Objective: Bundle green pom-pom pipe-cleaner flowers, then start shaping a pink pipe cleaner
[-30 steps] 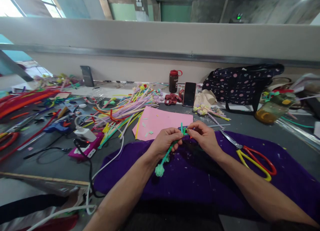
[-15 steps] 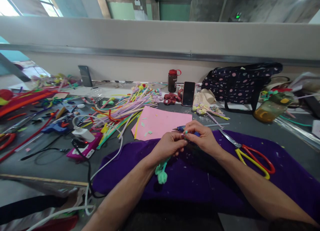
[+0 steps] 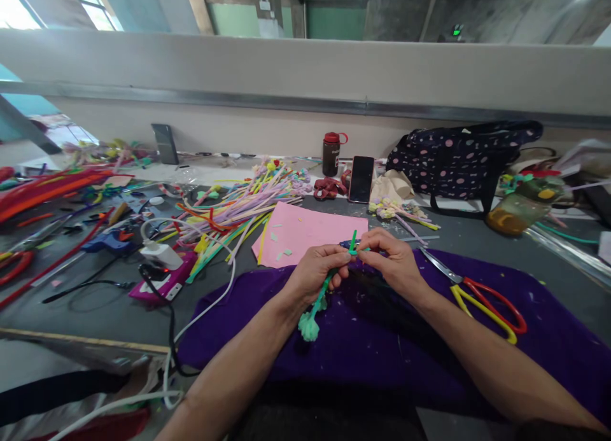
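My left hand (image 3: 316,270) is closed around a green pipe-cleaner stem (image 3: 319,298) whose fluffy mint tip (image 3: 309,327) hangs down over the purple cloth (image 3: 363,345). My right hand (image 3: 391,258) pinches the stem's upper end, where a short green piece (image 3: 352,241) sticks up between the two hands. Both hands meet just above the cloth's far edge, in front of a pink paper sheet (image 3: 305,232).
Red-and-yellow scissors (image 3: 482,298) lie on the cloth to the right. A pile of coloured pipe cleaners (image 3: 233,209), a glue gun (image 3: 112,240), a charger with white cable (image 3: 162,255), a phone (image 3: 361,179), a bottle (image 3: 331,154) and a spotted bag (image 3: 458,158) crowd the table.
The hands turned the stem: its green end was hidden between the fingers half a second ago and now sticks up again. The mint tip swung slightly.
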A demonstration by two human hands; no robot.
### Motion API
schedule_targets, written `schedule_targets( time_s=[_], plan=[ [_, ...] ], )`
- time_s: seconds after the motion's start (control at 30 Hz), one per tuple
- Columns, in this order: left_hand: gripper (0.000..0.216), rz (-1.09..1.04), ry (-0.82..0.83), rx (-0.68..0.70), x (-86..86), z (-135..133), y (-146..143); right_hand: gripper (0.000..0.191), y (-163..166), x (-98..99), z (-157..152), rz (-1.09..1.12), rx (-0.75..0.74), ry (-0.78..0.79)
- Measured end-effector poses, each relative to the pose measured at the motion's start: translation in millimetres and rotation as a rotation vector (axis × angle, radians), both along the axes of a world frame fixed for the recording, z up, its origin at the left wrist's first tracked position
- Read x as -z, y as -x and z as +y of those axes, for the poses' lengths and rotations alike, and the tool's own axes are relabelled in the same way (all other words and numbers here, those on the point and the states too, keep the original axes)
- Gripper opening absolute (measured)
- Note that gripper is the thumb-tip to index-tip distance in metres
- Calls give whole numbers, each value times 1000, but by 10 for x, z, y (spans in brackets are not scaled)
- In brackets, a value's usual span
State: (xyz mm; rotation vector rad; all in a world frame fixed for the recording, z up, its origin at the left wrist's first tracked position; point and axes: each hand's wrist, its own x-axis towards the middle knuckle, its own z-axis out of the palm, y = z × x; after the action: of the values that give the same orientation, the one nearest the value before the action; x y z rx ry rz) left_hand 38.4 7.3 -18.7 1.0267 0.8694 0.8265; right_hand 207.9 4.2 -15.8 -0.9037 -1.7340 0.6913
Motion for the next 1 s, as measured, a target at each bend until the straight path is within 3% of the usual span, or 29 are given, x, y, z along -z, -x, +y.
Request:
schedule_targets(
  time_s=[0.33,0.73,1.0],
  plan=[
    [26,112,-97,71,-42,-35,22,9,-1,-10,-42,-7,-80,213],
    [23,76,-46,36,-24,-27,23,10,40,-44,-93,103,-80,373],
    [19,116,-316,-34,-102,-82,21,12,55,26,-30,272,-150,530]
  ],
)
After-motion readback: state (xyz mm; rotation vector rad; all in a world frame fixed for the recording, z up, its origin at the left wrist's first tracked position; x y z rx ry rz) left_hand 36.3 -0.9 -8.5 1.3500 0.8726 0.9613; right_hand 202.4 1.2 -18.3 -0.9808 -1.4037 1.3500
